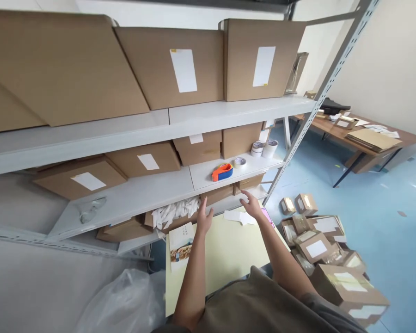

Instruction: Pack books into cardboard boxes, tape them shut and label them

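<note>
My left hand (204,220) is raised with its fingers apart, just in front of the lower white metal shelf (138,203) and holding nothing. My right hand (251,206) is also open and empty, and its fingertips are near a cardboard box (217,194) under that shelf. Below my hands lies a pale yellow tabletop (225,263). It carries a printed booklet (180,245) near my left forearm and loose white papers (239,217) under my right hand.
An orange and blue tape dispenser (222,172) and tape rolls (263,149) stand on the shelf. Labelled cardboard boxes fill the shelves. A heap of small boxes (319,245) lies on the blue floor to the right. A plastic bag (125,300) sits at lower left.
</note>
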Tool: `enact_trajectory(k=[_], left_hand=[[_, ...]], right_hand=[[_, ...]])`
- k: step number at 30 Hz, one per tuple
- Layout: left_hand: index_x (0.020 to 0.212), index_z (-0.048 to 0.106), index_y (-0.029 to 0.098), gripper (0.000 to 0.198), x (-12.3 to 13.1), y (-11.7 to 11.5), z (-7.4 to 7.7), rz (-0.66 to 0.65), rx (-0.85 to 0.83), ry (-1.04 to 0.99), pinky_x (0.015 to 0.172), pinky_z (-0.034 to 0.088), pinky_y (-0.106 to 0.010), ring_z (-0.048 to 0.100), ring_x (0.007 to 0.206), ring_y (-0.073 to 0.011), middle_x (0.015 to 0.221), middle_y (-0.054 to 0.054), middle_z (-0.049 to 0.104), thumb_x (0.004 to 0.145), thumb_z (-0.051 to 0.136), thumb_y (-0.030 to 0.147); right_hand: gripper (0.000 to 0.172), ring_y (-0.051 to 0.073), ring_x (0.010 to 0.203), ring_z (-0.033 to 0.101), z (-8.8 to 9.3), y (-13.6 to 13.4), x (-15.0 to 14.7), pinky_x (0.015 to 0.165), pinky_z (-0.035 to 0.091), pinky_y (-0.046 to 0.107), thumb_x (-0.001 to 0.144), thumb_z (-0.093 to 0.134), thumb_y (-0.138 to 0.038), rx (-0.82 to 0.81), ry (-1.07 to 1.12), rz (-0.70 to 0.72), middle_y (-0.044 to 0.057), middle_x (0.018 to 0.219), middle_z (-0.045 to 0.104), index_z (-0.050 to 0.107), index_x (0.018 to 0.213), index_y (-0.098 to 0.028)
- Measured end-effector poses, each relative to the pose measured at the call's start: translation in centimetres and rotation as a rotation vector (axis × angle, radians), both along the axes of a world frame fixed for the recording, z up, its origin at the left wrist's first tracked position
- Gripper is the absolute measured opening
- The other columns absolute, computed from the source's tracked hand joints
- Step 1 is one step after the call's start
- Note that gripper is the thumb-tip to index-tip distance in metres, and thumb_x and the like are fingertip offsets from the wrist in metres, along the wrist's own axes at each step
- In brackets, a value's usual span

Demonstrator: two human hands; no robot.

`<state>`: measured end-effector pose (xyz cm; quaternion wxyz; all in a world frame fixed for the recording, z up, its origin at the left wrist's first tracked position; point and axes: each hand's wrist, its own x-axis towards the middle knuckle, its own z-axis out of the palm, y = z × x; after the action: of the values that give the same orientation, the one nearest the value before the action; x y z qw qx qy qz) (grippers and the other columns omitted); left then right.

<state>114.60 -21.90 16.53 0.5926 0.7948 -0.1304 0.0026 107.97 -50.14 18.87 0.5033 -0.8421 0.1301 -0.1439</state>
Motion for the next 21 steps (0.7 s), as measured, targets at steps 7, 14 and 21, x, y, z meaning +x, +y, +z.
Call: enact_trajectory(k=[7,14,21], left_hand=[[0.168,0.04,0.034,0.075,-0.2,-5.3,1.3,0.096,0.008,0.017,0.126,0.041,-0.047,0.038,0.161,-0.0304,0.175,-0.009,0.04,0.099,0.066,0.045],[0.163,0.051,0.033,0.069,-3.6,-4.7,0.3,0.227,0.042,0.056,0.121,0.047,-0.051,0.05,0.153,-0.0331,0.165,-0.012,0.053,0.097,0.066,0.046],[0.16,0.054,0.033,0.067,-4.9,-1.5,0.2,0.299,0.023,0.103,0.115,0.052,-0.049,0.055,0.149,-0.0329,0.163,-0.012,0.056,0.096,0.066,0.043]], right_hand=[[0.066,0.032,0.144,0.059,1.9,-4.4,9.5,0.123,0.046,0.05,0.082,0.068,-0.025,-0.084,-0.085,0.231,0.005,0.152,0.067,0.066,0.147,-0.031],[0.065,0.036,0.149,0.053,3.6,-3.7,20.2,0.13,0.032,0.056,0.083,0.068,-0.012,-0.423,-0.064,0.419,0.012,0.152,0.067,0.067,0.146,-0.027],[0.042,0.036,0.128,0.066,2.5,-1.9,22.3,0.13,0.027,0.056,0.08,0.081,-0.019,-0.387,-0.031,0.398,0.011,0.117,0.082,0.077,0.12,-0.029]])
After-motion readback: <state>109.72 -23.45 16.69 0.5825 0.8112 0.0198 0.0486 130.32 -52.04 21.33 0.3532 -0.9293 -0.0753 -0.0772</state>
